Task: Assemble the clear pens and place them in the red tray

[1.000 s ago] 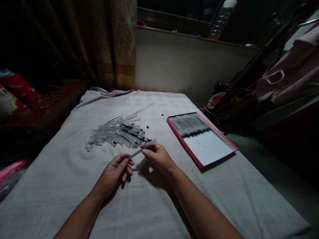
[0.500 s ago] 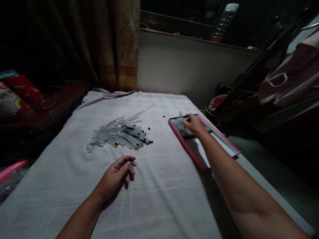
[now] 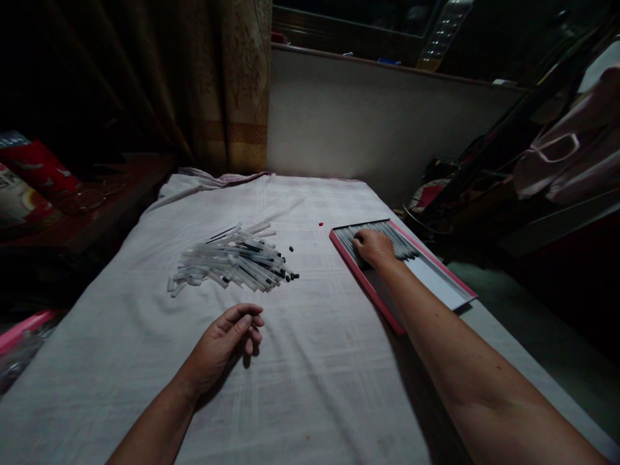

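My right hand [image 3: 375, 247] is down in a shallow pink-edged box [image 3: 364, 283], its fingers curled closed against the pens at the left side. Clear pens [image 3: 394, 237] with dark ends lie side by side across the far part of the box. The hand covers part of this row and most of the pen at its fingertips. My left hand [image 3: 233, 332] rests on the white cloth, fingers loosely bent and apart, holding nothing. Beyond it lies a loose pile of clear pen barrels and dark-tipped pieces [image 3: 232, 259].
Small black caps [image 3: 291, 276] lie at the pile's right edge, and a tiny red piece [image 3: 320, 224] sits farther back. The box stands near the right edge of the cloth-covered surface [image 3: 300, 387]. A dark red side table [image 3: 104, 210] adjoins on the left.
My right hand has lowered into the box; the pen that stuck up from its fingers no longer shows upright. My left hand stays in place. The view has shifted slightly.
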`<state>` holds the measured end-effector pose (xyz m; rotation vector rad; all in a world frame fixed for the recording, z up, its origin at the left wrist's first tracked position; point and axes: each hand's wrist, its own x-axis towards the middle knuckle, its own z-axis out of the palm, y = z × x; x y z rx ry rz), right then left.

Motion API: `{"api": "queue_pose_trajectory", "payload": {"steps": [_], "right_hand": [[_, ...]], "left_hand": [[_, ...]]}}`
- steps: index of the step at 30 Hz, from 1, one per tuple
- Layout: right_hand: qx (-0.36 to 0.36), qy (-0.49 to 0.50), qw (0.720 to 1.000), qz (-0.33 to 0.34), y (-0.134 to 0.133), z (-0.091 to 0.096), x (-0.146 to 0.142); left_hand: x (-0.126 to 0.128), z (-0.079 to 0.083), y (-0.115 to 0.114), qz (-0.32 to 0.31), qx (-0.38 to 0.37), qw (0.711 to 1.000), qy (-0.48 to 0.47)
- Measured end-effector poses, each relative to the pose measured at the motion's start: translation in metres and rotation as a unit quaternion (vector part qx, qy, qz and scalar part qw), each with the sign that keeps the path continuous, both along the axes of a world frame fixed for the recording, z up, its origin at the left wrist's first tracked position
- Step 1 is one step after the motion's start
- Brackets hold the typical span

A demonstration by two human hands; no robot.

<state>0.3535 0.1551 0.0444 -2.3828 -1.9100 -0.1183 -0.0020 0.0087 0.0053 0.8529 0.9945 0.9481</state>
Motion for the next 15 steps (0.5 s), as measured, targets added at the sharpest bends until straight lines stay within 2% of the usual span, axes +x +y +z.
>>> {"api": "queue_pose_trajectory", "payload": {"steps": [4, 8, 12, 15], "right_hand": [[0.031, -0.008, 0.999, 0.013, -0.007, 0.005, -0.012], [0.058, 0.026, 0.994, 0.087, -0.014, 0.013, -0.044], [0.010, 0.062, 0.981, 0.181, -0.017, 0.012, -0.094], [-0.021, 0.087, 0.974, 0.210, -0.014, 0.007, -0.131]], "left_hand": [[0.000, 0.001, 0.001, 0.002, 0.007, 1.000, -0.005], [0.000, 0.003, 0.001, 0.003, 0.003, 1.000, -0.017], [-0.001, 0.006, 0.002, 0.007, -0.011, 0.999, -0.039], [-0.001, 0.007, 0.004, 0.010, -0.013, 0.999, -0.047]]}}
